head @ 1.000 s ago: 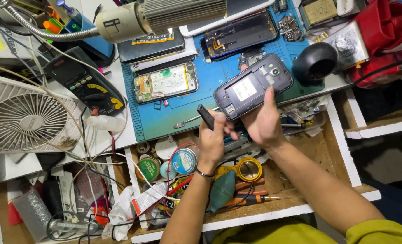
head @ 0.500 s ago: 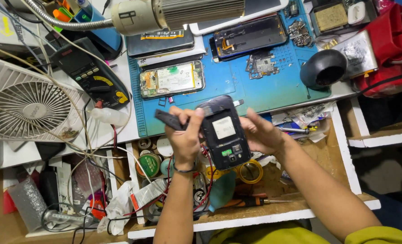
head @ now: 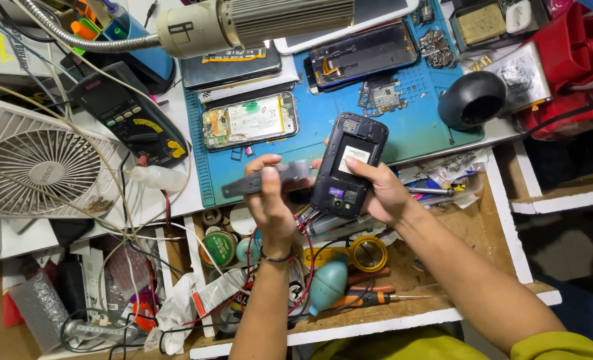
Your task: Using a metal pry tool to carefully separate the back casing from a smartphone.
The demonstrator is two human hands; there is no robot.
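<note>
My right hand (head: 384, 195) grips a black phone (head: 350, 167) from the right side. The phone stands lengthwise with its back open and a white label showing inside. My left hand (head: 270, 203) is just left of it and holds a flat grey strip-like piece (head: 263, 180), blurred, that points left. Both hands hover over the front edge of a blue work mat (head: 416, 127) and an open drawer. The left wrist wears a thin bracelet.
On the mat lie an opened phone (head: 248, 121), another dark phone (head: 363, 53) and small boards. A multimeter (head: 133, 120) and a white fan (head: 36, 167) are at the left, a black cup (head: 473, 100) at the right, and a lamp head (head: 243, 23) above. The drawer holds a teal blower (head: 326, 287), a screwdriver (head: 370, 297) and a tape roll (head: 368, 253).
The phone came down off the mat toward me and turned from slanted to nearly upright. The left hand's piece swung out to the left, apart from the phone.
</note>
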